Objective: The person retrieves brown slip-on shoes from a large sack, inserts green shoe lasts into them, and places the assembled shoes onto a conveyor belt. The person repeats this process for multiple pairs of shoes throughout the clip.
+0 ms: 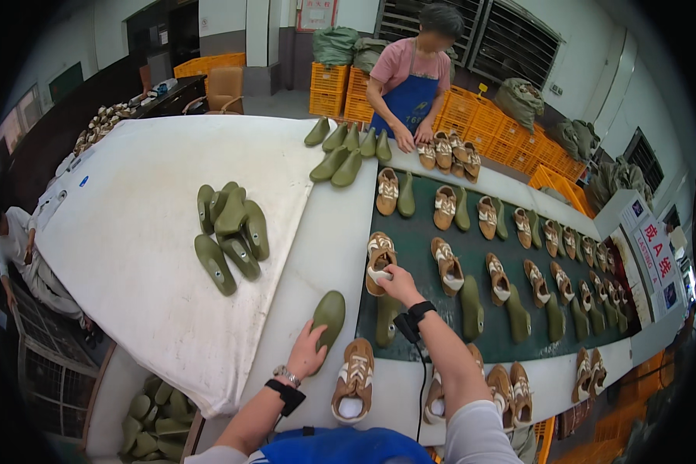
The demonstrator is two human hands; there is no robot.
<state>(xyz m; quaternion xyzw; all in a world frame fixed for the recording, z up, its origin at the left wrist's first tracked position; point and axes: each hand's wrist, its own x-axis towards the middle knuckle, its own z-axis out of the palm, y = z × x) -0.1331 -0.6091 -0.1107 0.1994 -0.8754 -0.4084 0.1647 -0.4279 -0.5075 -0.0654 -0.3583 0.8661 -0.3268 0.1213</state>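
My left hand is closed round a green shoe last at the edge of the white table. With my right hand I grip the heel of a brown and white sneaker on the near-left part of the green belt. Just below that hand, another green last lies on the belt, partly hidden by my wrist. Close to me, a brown sneaker with white stuffing in its opening rests on the white ledge, between my forearms.
Rows of sneakers paired with lasts cover the green belt. Several lasts lie piled on the white-covered table; more fill a bin below. Across the belt, a person in a blue apron handles sneakers. Orange crates stand behind.
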